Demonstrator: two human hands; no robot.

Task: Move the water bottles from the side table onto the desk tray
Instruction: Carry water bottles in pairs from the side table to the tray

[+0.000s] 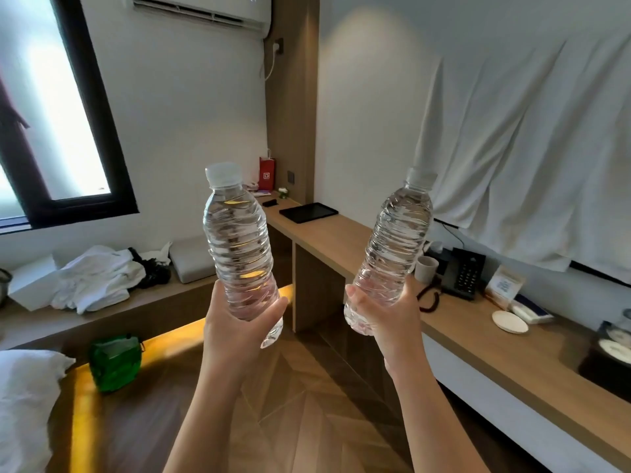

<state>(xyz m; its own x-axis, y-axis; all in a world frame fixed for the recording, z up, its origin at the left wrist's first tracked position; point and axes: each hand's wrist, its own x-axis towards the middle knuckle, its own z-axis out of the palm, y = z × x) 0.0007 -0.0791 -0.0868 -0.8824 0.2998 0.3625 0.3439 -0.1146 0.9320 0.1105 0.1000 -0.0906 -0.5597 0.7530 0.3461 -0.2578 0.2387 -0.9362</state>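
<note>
Desk (341, 233) runs along the right wall, its black tray (309, 212) at the far end, bare. Carry both upright and set them down inside its rim. Left hand (235, 322) wraps one clear, ribbed, white-capped bottle (239, 240); right hand (386, 312) clasps the other bottle (397, 240), tilted.

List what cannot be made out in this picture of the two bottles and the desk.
- Left bottle: its base, wrapped by the left hand.
- Right bottle: lower side, covered by the right hand.
- Black tray: far off, depth unclear.
- Side table: not identifiable.
- Dark box: cut by the right edge.
</note>
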